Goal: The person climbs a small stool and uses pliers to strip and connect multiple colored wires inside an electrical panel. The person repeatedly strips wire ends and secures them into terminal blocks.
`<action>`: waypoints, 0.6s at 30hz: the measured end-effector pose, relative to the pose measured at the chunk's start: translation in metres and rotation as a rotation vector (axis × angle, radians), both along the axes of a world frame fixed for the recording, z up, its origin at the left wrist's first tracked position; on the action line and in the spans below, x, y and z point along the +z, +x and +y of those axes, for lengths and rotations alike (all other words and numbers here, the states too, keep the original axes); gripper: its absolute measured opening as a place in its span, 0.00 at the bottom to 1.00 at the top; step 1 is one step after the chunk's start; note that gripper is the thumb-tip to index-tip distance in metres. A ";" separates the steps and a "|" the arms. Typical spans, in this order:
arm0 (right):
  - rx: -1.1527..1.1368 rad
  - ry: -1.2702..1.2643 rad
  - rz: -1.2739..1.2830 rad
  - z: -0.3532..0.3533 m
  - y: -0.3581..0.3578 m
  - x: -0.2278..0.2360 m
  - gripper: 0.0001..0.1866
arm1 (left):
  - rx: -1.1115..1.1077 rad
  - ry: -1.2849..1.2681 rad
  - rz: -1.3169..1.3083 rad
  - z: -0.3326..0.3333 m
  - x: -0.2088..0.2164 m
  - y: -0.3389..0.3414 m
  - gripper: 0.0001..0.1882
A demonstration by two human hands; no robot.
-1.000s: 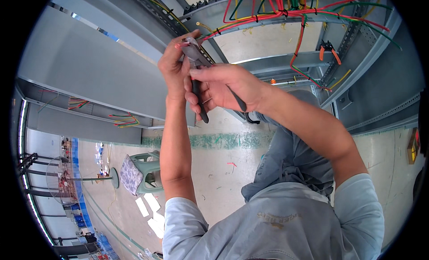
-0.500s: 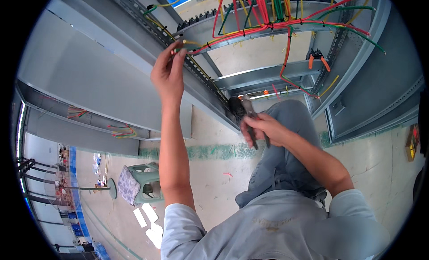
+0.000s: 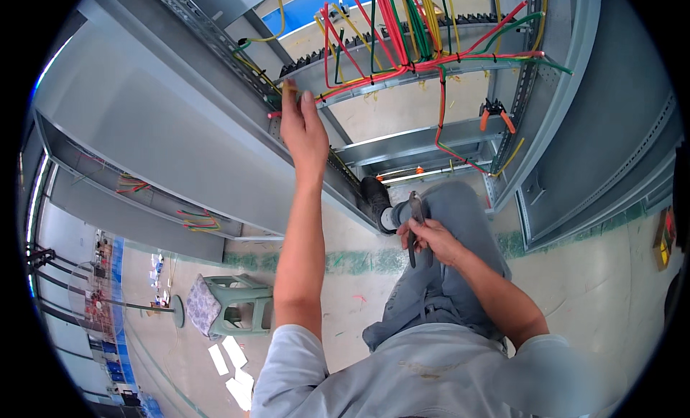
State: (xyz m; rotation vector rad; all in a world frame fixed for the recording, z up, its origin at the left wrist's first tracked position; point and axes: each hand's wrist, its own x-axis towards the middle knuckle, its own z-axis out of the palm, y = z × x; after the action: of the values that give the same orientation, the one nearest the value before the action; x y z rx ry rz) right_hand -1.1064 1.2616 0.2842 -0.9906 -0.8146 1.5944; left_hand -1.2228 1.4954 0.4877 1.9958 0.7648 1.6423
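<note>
My left hand (image 3: 305, 134) reaches up to the cabinet's left post, its index finger and thumb stretched apart at the cut ends of the wire bundle. A yellow wire end touches or lies just behind the index fingertip; I cannot tell which. Beside the fingers sticks out a red wire end (image 3: 274, 115). Red, green and yellow wires (image 3: 388, 74) run from there along the curved crossbar, tied at intervals. Above my thigh, my right hand (image 3: 438, 240) is closed round the dark handles of a pair of pliers (image 3: 415, 206), jaws pointing up.
Orange-handled wire strippers (image 3: 496, 116) hang at the frame's right post. A wire branch (image 3: 440, 116) drops to the lower right. Cabinet panels (image 3: 172, 123) flank me. Behind on the left stand a green stool (image 3: 248, 296) with a patterned cover and white sheets (image 3: 233, 352) on the floor.
My left hand has shifted right, its thumb and index finger now spread from their earlier pinch at the wire ends. My right hand has lowered the pliers, which now point upward.
</note>
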 end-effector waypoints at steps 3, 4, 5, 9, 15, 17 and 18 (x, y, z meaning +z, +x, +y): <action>0.004 0.034 -0.010 -0.002 -0.002 0.001 0.23 | -0.096 -0.019 0.110 0.037 0.026 0.009 0.25; 0.000 0.043 -0.014 -0.001 -0.002 0.000 0.23 | -0.148 -0.037 0.153 0.046 0.035 0.009 0.25; -0.007 0.045 -0.017 -0.002 -0.001 -0.003 0.23 | -0.230 -0.045 0.176 0.052 0.041 0.009 0.25; -0.026 0.008 0.000 0.000 0.000 -0.009 0.23 | -0.366 -0.023 0.251 0.060 0.047 0.007 0.22; -0.015 -0.024 -0.012 0.006 -0.008 -0.006 0.23 | -0.419 -0.092 0.267 0.079 0.042 0.004 0.14; -0.028 -0.041 0.004 0.004 -0.011 -0.005 0.23 | -0.364 -0.045 0.234 0.088 0.035 0.002 0.12; -0.027 -0.037 0.004 0.004 -0.011 -0.005 0.23 | -0.374 -0.069 0.205 0.092 0.030 -0.001 0.11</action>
State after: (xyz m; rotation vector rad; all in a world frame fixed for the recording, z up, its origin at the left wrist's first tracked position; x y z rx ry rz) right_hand -1.1173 1.2657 0.2792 -1.0208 -0.7684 1.5925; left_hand -1.2234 1.5871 0.5174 2.1241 0.4700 1.1978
